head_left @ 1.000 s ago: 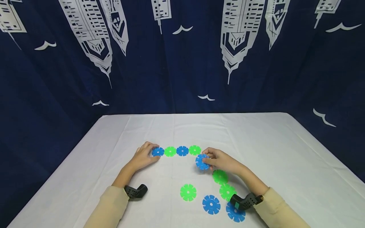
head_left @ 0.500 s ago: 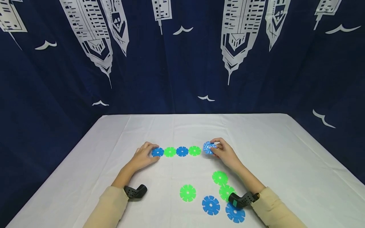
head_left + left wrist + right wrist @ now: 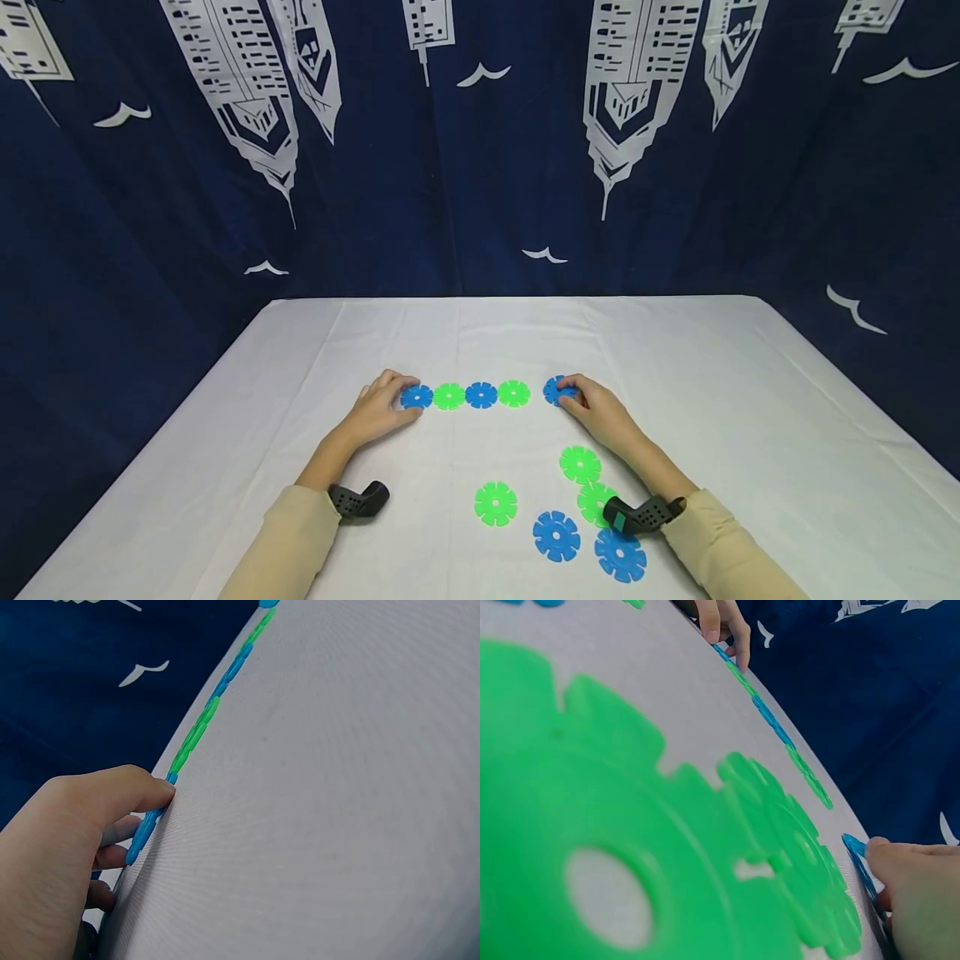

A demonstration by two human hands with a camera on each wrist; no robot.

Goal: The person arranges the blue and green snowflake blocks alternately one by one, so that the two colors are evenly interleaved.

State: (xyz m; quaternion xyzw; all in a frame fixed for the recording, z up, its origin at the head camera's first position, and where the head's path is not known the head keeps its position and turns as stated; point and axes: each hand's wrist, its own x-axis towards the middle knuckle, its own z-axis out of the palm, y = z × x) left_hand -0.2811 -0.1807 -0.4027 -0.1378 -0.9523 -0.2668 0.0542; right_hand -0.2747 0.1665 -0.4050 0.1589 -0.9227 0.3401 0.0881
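A row of interlocking discs, notched and flower-shaped, lies on the white cloth, alternating blue and green. My left hand (image 3: 378,407) grips the blue disc (image 3: 416,397) at the row's left end between thumb and fingers; in the left wrist view this disc (image 3: 146,832) lies almost flat. Right of it come a green disc (image 3: 449,397), a blue disc (image 3: 481,395) and another green disc (image 3: 514,393). My right hand (image 3: 600,412) pinches a separate blue disc (image 3: 553,390), low at the cloth, with a gap between it and the row. Its right side is hidden by the fingers.
Nearer me lie a loose green disc (image 3: 496,504) and a blue disc (image 3: 557,536). Two green discs (image 3: 580,464) touch or overlap below my right forearm, beside another blue disc (image 3: 621,557). The right wrist camera (image 3: 637,515) partly covers these. A dark blue curtain (image 3: 450,208) hangs behind the table.
My right hand has carried its blue disc away from me and rightward, then lowered it to the cloth right of the row. My left hand has stayed in place.
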